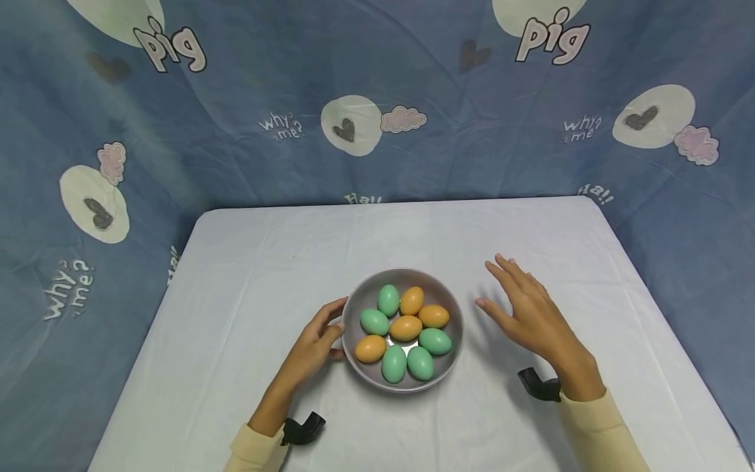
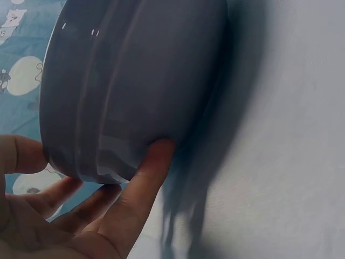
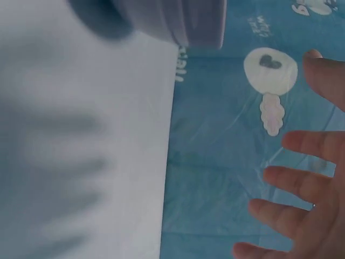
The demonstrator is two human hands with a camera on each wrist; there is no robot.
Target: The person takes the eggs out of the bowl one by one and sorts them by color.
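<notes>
A round grey bowl (image 1: 401,388) is at the middle of the white-covered table. In it lie several green eggs (image 1: 394,364) and several orange eggs (image 1: 406,328), mixed together in one layer. My left hand (image 1: 314,344) holds the bowl's left side from outside. In the left wrist view its thumb is at the rim of the bowl (image 2: 145,70), and its fingers (image 2: 132,208) spread along the outer wall. Apart from the bowl, to its right, my right hand (image 1: 527,314) hovers over the table with fingers extended and nothing held.
The table (image 1: 259,262) has a white cloth and a far edge against a blue printed curtain (image 1: 248,72), which also runs along both sides. Black wrist straps (image 1: 303,429) stick out near both cuffs.
</notes>
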